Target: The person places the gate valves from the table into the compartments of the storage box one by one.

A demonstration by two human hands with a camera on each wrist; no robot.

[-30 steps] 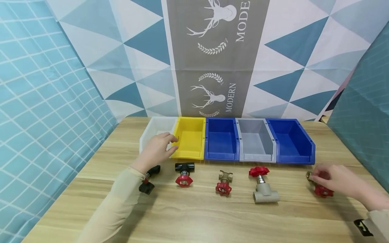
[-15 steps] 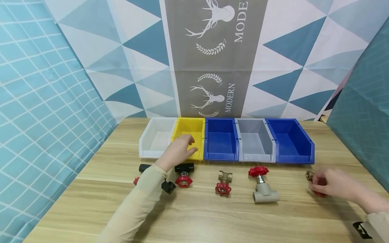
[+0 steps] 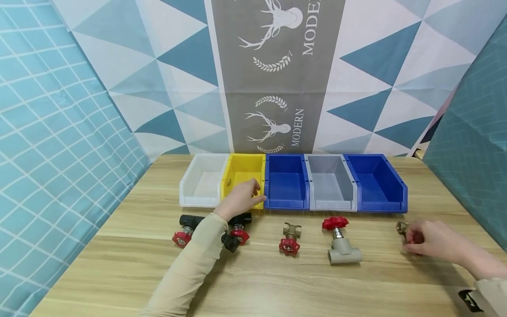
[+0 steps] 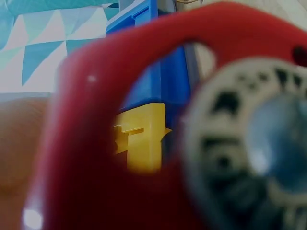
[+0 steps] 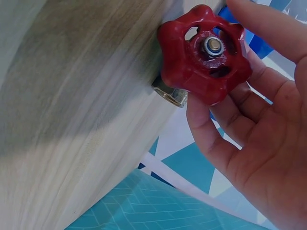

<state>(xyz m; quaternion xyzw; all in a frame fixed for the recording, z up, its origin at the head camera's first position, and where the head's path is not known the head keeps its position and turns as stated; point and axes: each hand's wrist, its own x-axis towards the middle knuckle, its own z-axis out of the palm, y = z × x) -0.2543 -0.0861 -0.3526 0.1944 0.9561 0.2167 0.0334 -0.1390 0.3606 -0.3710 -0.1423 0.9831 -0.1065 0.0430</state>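
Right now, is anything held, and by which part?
The right hand grips a brass valve by its red handwheel; the left hand, nothing visible.

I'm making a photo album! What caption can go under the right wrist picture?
A right hand, its fingers curled around a red-wheeled valve at a wooden tabletop.

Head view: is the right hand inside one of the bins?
No, the right hand is at the brass valve, in front of the row of bins.
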